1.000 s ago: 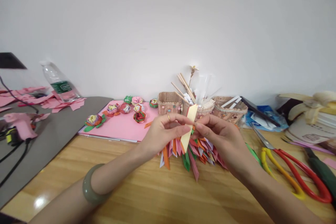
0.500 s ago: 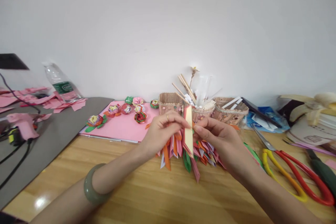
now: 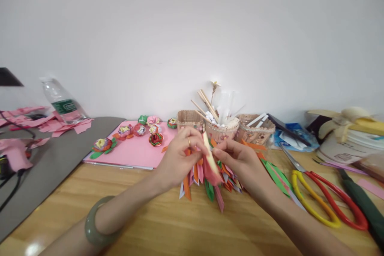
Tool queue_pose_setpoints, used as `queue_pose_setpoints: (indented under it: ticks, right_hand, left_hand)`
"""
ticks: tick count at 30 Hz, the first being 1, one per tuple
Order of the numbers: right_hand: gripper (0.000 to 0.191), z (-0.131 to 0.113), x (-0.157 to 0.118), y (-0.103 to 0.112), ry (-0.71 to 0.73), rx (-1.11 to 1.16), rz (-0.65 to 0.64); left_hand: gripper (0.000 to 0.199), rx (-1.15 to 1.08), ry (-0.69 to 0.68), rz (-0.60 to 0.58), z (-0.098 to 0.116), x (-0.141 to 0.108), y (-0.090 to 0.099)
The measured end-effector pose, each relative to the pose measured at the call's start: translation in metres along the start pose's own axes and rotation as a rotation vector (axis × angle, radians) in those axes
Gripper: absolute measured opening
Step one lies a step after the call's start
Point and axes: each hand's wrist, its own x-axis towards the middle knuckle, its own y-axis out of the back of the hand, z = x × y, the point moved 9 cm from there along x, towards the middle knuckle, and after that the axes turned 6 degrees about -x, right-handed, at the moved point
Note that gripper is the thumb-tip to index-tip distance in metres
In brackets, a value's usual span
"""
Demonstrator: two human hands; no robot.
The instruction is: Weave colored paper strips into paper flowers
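Between both hands, at the middle of the view, is a folded paper piece (image 3: 212, 165), pale yellow on one face and pinkish red on the other, slightly blurred. My left hand (image 3: 180, 156) pinches its upper left edge between thumb and fingers. On its right side, my right hand (image 3: 240, 160) is closed with thumb and forefinger at the paper's middle. Below and behind the hands lies a bundle of folded paper strips (image 3: 195, 180) in orange, pink, green and lilac. Several paper flowers (image 3: 156, 139) rest on a pink sheet (image 3: 135, 153) at the left.
Woven baskets (image 3: 189, 118) with sticks and white pieces stand against the wall. Scissors (image 3: 333, 198) and a dark green handled tool (image 3: 360, 204) lie at the right. A bottle (image 3: 64, 106), pink scraps and a pink glue gun (image 3: 15, 154) are at the left.
The folded paper has tilted and narrowed in view, with more of its pinkish red face showing. Both hands still hold it. The whole scene has shifted slightly left and down.
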Motion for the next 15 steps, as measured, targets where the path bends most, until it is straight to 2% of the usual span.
queue_pose_setpoints:
  ticks: [2,3,7,9,10,12,15]
  right_hand:
    - [0.023,0.000,0.001,0.000,0.017,-0.021,0.009]
    - [0.022,-0.001,0.001,0.001,0.029,-0.030,0.016]
    - [0.019,-0.010,-0.004,0.005,0.109,-0.101,0.073]
    - [0.017,-0.017,-0.008,0.007,0.150,-0.153,0.108]
    - [0.016,-0.019,-0.010,0.008,0.166,-0.178,0.119]
    - [0.016,-0.023,-0.012,0.009,0.187,-0.218,0.123]
    - [0.018,-0.023,-0.011,0.007,0.177,-0.244,0.087]
  left_hand:
    - [0.024,0.039,-0.054,0.016,0.005,-0.001,0.002]
    - [0.024,0.021,-0.028,0.023,0.003,0.000,0.003]
    - [0.006,-0.251,0.338,-0.025,-0.029,-0.003,-0.007]
    - [0.022,-0.408,0.484,-0.055,-0.041,-0.006,-0.016]
    - [0.030,-0.465,0.512,-0.064,-0.043,-0.007,-0.018]
    - [0.039,-0.506,0.514,-0.089,-0.043,-0.008,-0.021]
    - [0.026,-0.317,0.408,-0.073,-0.035,-0.008,-0.014]
